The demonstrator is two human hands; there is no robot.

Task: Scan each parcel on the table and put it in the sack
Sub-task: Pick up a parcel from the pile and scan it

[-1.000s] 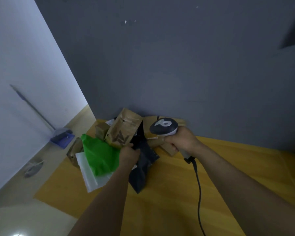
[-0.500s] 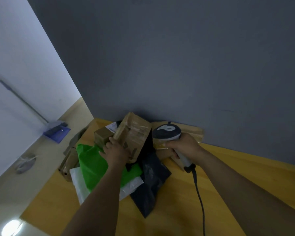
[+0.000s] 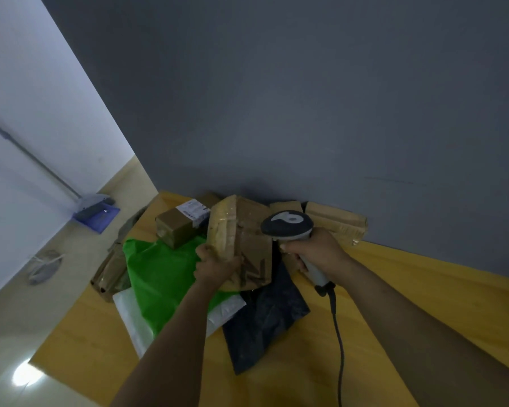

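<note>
My left hand [image 3: 216, 267] grips the lower left edge of a brown paper parcel [image 3: 241, 236] and holds it tilted up above the pile. Close to the parcel's right side, my right hand [image 3: 316, 251] grips a grey and white handheld scanner [image 3: 288, 226], whose head points at the parcel. Its black cable [image 3: 338, 342] trails toward me over the yellow table [image 3: 394, 289]. Under the parcel lie a green bag [image 3: 162, 274], a white mailer [image 3: 130, 318] and a dark blue mailer [image 3: 265, 318]. The sack is not in view.
A small cardboard box [image 3: 175, 229] with a white label and more brown parcels [image 3: 335, 221] sit against the grey wall. Brown parcels [image 3: 110, 274] hang off the table's left edge. On the floor to the left lie a blue dustpan [image 3: 97, 214] and coiled cable [image 3: 43, 267].
My left hand has shifted down to the brown parcel's lower edge and turned it more upright toward the scanner. The scanner hand stays beside it. The camera has dipped closer.
</note>
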